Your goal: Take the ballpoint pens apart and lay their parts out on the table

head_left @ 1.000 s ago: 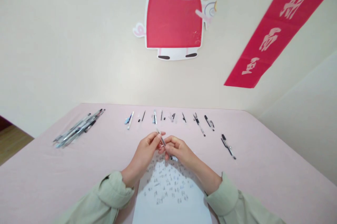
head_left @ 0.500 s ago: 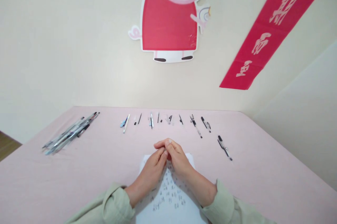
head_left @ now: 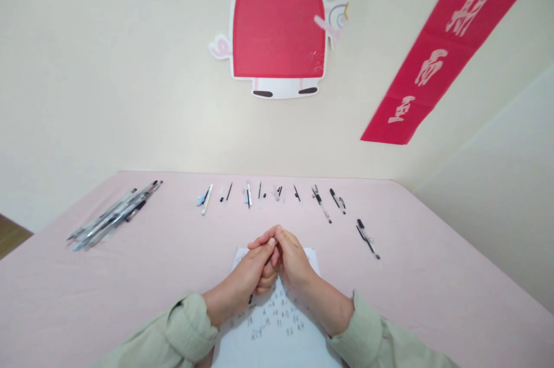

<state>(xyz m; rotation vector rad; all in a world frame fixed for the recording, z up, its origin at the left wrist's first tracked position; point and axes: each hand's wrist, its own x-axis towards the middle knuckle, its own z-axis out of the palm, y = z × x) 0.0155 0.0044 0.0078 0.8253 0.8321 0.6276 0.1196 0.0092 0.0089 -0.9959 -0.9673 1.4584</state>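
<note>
My left hand (head_left: 246, 276) and my right hand (head_left: 292, 258) meet above a white sheet of paper (head_left: 277, 350) with rows of handwriting. The fingers of both are closed and pressed against each other. A thin dark rod (head_left: 250, 299), like part of a pen, pokes out below my left hand; most of it is hidden by the fingers. What my right fingers grip, if anything, cannot be made out.
Beyond the paper, pens and pen parts (head_left: 249, 195) lie in a spaced row on the pink tablecloth (head_left: 130, 310). A black-capped pen (head_left: 367, 238) ends the row at right. A bundle of pens (head_left: 115, 215) lies at left. Behind stands a wall with a red banner (head_left: 428, 68).
Both hands stay together, but the left fingers have shifted and curled lower. The thin dark rod's end now shows under the left hand. The view has tilted slightly.
</note>
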